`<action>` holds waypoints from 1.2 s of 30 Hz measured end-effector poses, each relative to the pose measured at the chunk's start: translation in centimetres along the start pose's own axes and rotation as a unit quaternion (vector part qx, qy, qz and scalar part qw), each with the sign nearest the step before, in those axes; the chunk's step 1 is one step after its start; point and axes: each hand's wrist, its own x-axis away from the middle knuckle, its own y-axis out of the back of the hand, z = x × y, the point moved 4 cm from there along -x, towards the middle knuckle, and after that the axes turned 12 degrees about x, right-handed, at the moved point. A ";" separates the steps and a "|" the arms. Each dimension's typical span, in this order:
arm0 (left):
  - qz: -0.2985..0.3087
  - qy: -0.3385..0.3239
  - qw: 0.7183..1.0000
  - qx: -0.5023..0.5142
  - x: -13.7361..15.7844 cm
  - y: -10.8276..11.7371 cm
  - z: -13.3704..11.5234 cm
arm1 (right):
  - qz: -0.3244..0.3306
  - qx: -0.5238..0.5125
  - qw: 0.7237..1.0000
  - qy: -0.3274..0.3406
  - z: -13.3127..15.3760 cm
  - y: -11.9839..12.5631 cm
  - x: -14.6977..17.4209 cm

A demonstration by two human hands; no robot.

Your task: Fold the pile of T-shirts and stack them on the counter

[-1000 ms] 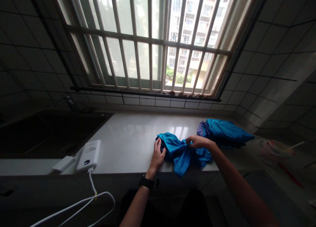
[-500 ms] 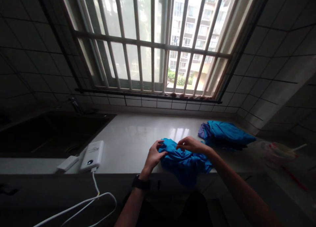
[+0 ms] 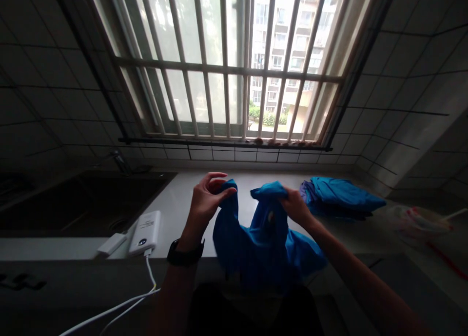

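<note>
A blue cloth item (image 3: 256,243), perhaps a garment, hangs in a sag between my two hands, over the counter's front edge. Thumb and fingers of my left hand (image 3: 207,195) pinch its upper left corner. On the other side, my right hand (image 3: 295,205) is closed around a bunched upper part of it. A small pale mark shows on the cloth near the right hand. Its lower folds are dark and blurred, so the exact kind of item cannot be made out.
Folded blue and purple cloths (image 3: 340,194) lie at the counter's back right. A white power bank (image 3: 145,232) with a cable and a small white block (image 3: 111,244) sit left, near the dark sink (image 3: 91,180). A plastic bag (image 3: 417,221) is far right. Behind stands a barred window (image 3: 226,72).
Both hands have risen and moved apart, lifting the blue cloth off the counter. It was a crumpled heap; now it hangs stretched between them. The view has shifted slightly.
</note>
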 end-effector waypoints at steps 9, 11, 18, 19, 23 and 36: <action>-0.296 -0.165 0.939 -0.060 -4.8 5.9 0.2 | -0.310 -0.066 0.942 -0.105 -7.9 6.8 -3.2; -0.324 -0.186 0.923 -0.092 -5.9 6.9 0.5 | -0.359 -0.048 0.926 -0.108 -9.7 7.8 -3.8; -0.115 -0.084 0.919 -0.367 -6.1 6.9 6.4 | -0.208 0.142 0.952 -0.176 -14.9 5.4 -4.1; -0.074 -0.026 0.902 -0.424 -5.4 6.6 8.2 | -0.184 0.174 0.950 -0.184 -15.3 4.4 -3.6; 0.078 0.100 0.831 -0.541 -1.9 3.5 14.7 | -0.070 0.282 0.937 -0.193 -15.7 -0.3 -1.4; 0.132 0.038 0.818 -0.559 1.7 -0.5 22.0 | 0.112 0.416 0.887 -0.165 -15.6 -6.0 1.9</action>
